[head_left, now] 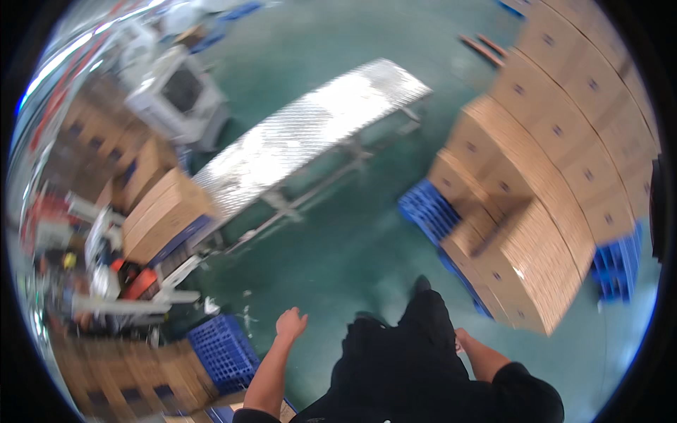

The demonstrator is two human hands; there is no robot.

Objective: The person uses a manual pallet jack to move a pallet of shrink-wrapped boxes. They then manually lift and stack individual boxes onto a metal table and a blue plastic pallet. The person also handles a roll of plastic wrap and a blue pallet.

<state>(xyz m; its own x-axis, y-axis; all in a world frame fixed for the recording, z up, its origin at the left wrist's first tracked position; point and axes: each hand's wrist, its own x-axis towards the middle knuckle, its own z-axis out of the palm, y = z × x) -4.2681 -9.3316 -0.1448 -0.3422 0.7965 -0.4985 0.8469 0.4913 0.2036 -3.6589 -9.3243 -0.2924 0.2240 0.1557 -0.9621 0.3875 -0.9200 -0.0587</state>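
Note:
My left hand (291, 323) hangs out in front of me above the green floor, its thumb apart from loosely bent fingers. Nothing shows in it, and it touches nothing. Close beside my dark-clothed thigh is my right hand (462, 339). Its fingers are mostly hidden, so I cannot tell whether they are closed or hold anything. Nearest to the left hand is a blue plastic pallet (224, 349). To the right of my legs, brown cardboard cartons (522, 264) stand stacked on a blue pallet (429, 210).
A long, shiny metal roller conveyor (310, 130) on legs runs diagonally ahead. At its near left end sit cartons (166, 215). Behind them stands a white machine (176, 95). Taller carton stacks (564, 120) rise at the far right. More cartons (134, 374) lie low left.

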